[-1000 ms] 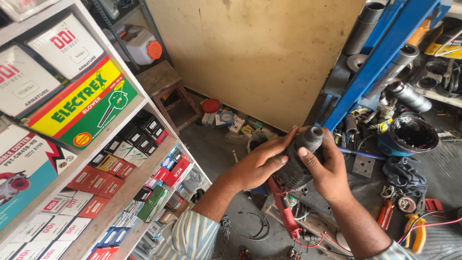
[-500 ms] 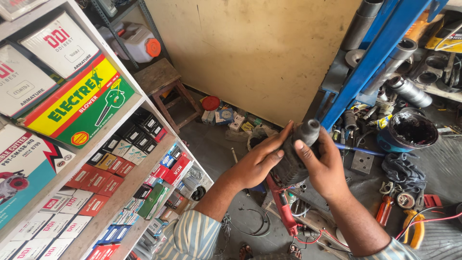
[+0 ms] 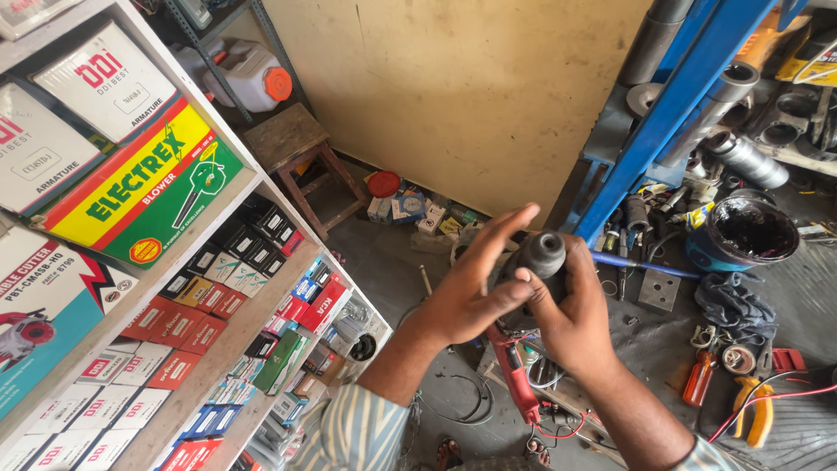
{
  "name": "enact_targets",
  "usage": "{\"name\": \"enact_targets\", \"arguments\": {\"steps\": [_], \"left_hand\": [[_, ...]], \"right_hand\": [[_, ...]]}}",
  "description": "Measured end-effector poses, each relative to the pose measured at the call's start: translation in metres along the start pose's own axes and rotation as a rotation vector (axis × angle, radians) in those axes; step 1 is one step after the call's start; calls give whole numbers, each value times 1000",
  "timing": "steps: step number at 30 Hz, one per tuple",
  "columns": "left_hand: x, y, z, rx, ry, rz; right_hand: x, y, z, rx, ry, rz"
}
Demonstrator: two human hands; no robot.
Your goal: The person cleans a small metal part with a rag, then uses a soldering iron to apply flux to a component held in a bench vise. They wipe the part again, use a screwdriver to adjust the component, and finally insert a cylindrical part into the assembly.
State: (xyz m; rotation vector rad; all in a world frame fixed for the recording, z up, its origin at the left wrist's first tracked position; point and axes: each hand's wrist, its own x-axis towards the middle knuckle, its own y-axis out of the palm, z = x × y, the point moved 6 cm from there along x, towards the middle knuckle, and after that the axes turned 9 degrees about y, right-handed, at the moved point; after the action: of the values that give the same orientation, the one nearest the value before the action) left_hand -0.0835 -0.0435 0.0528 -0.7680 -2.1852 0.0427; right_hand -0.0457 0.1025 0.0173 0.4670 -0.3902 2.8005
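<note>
Hands at frame centre: our left hand [image 3: 466,292] and right hand [image 3: 575,318] clasp the dark tool part [image 3: 540,257]; we should grip firmly.

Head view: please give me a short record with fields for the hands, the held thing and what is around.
left hand: pressed flat against the dark grey power tool body
right hand: grips it from below
below hands: red tool
shelf: small boxes in rows
floor: wooden stool, blue tub of black grease
</note>
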Motion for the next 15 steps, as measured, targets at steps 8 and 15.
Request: {"name": "enact_targets", "arguments": {"steps": [8, 15], "left_hand": [[15, 20, 6, 193, -123, -193], [15, 17, -12, 353, 127, -152]], "right_hand": [[13, -7, -40, 118, 198, 57], [20, -18, -52, 257, 128, 410]]}}
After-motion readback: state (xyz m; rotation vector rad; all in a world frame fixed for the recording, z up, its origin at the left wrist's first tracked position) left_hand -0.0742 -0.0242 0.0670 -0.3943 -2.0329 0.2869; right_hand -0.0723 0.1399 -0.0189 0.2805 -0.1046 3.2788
